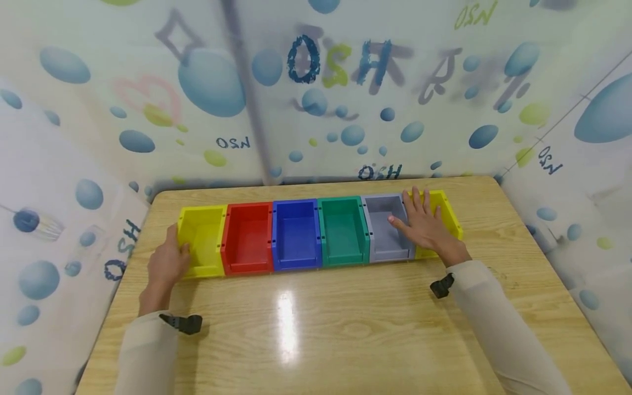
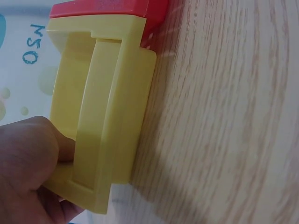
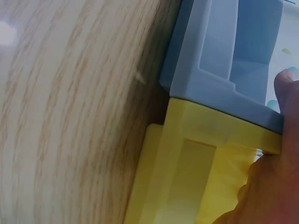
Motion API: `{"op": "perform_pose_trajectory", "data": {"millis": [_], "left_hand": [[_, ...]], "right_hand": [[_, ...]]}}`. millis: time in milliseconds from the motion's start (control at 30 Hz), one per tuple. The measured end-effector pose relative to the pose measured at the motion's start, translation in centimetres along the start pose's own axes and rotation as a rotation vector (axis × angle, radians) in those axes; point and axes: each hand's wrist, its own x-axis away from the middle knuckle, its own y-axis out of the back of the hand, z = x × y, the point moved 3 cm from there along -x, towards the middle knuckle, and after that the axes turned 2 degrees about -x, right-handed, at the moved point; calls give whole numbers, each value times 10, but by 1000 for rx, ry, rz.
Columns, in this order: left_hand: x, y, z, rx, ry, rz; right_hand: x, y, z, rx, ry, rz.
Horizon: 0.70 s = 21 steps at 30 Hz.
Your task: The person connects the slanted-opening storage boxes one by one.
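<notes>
A row of joined plastic bins lies on the table: a yellow bin (image 1: 204, 238) at the left end, then a red bin (image 1: 248, 236), a blue bin (image 1: 297, 236), a green bin (image 1: 344, 230), a grey bin (image 1: 387, 219) and another yellow bin (image 1: 446, 214). My left hand (image 1: 167, 262) pinches the outer side wall of the left yellow bin (image 2: 110, 107), thumb inside and fingers outside. With fingers spread, my right hand (image 1: 427, 227) lies over the right yellow bin (image 3: 187, 158), its thumb reaching above the grey bin (image 3: 219, 51). Whether its palm touches the rims is hard to tell.
The wooden table (image 1: 345, 329) extends in front of the bins. Behind them rises a patterned wall covering (image 1: 316, 142) with bubbles and lettering, and similar coverings flank both sides. Each forearm wears a dark wrist camera (image 1: 190, 324).
</notes>
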Motion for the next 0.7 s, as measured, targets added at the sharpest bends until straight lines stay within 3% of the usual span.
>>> {"op": "perform_pose_trajectory", "data": {"millis": [700], "left_hand": [[1,-1,1,-3,13,-5]], "right_hand": [[-2,-5,-2,0,-1,-54]]}}
